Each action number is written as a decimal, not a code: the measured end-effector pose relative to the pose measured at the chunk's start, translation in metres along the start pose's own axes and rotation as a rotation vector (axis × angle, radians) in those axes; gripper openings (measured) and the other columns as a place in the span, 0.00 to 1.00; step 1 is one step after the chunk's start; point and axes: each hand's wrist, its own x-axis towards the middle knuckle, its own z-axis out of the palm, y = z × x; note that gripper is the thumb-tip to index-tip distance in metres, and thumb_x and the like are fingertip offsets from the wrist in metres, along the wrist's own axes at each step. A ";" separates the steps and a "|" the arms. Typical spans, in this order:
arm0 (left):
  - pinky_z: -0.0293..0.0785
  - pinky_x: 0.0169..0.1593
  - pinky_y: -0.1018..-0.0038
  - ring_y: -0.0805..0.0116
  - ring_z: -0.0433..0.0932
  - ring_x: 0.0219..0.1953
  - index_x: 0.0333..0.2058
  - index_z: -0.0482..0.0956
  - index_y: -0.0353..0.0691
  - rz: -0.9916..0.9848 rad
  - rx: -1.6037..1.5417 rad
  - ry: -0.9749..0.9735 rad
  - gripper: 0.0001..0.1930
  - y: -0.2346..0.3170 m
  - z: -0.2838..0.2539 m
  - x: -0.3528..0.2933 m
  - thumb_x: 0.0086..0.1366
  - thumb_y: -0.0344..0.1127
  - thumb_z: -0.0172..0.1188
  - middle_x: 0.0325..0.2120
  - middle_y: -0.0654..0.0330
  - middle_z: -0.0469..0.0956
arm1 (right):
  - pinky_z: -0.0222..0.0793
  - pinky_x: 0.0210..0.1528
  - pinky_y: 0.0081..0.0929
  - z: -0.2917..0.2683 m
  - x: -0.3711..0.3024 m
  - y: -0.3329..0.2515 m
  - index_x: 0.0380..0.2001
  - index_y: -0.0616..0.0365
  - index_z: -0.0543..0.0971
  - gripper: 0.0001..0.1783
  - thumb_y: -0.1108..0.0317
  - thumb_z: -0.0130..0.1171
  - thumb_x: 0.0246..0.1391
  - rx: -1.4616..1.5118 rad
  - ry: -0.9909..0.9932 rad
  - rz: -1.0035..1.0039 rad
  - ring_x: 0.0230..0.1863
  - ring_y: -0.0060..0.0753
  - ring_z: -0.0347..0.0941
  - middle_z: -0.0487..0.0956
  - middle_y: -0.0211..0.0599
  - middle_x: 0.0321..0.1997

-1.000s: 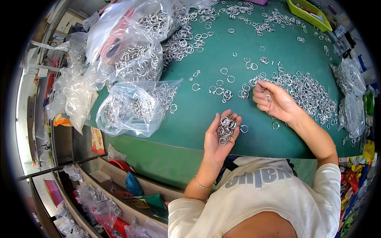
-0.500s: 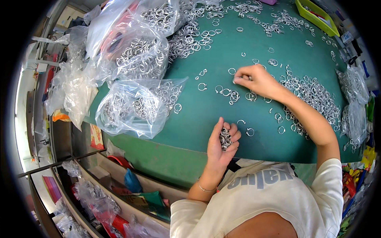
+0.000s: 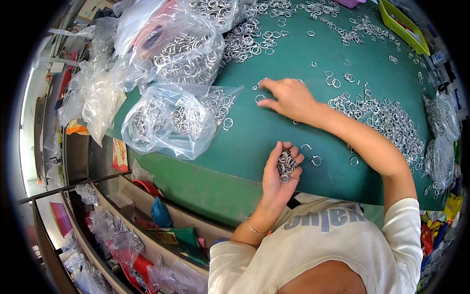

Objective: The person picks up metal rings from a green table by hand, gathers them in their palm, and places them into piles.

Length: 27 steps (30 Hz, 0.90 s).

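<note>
My left hand [image 3: 277,172] is cupped palm up at the near edge of the green table [image 3: 274,132], holding a small heap of metal rings [image 3: 286,164]. My right hand [image 3: 289,97] reaches across to the left, palm down, fingers spread flat on the table over a few loose rings [image 3: 260,98]. A wide scatter of loose rings [image 3: 387,120] lies to the right of that forearm. A clear plastic bag of rings [image 3: 171,120] lies with its mouth toward the right hand's fingertips.
More clear bags of rings [image 3: 181,46] pile up at the far left. A yellow-green tray [image 3: 402,27] stands at the far right edge. Small bags [image 3: 440,142] lie at the right rim. Shelves with bags and packets [image 3: 122,230] sit below the table on the left.
My right hand has swept leftward across the table from the ring scatter toward the open bag. My left hand has stayed in place with its rings.
</note>
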 end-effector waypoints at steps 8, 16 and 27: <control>0.59 0.15 0.85 0.73 0.64 0.26 0.32 0.69 0.40 0.058 0.033 -0.012 0.09 0.005 -0.006 -0.006 0.64 0.39 0.48 0.24 0.62 0.65 | 0.67 0.25 0.41 -0.011 0.000 -0.011 0.24 0.62 0.71 0.08 0.68 0.56 0.46 -0.083 -0.049 0.002 0.25 0.49 0.73 0.75 0.46 0.22; 0.60 0.17 0.84 0.72 0.64 0.27 0.32 0.69 0.40 0.065 0.057 -0.018 0.09 -0.002 -0.002 -0.004 0.63 0.40 0.48 0.24 0.63 0.65 | 0.64 0.24 0.38 -0.029 0.065 -0.122 0.25 0.63 0.73 0.11 0.65 0.55 0.48 0.329 0.030 -0.281 0.19 0.43 0.70 0.73 0.42 0.16; 0.73 0.47 0.65 0.57 0.70 0.46 0.35 0.72 0.37 0.171 -0.086 -0.122 0.12 0.008 -0.011 -0.004 0.63 0.39 0.47 0.35 0.54 0.73 | 0.63 0.40 0.25 -0.056 -0.021 -0.051 0.42 0.69 0.68 0.23 0.56 0.40 0.58 2.064 -0.065 0.753 0.37 0.29 0.64 0.69 0.37 0.34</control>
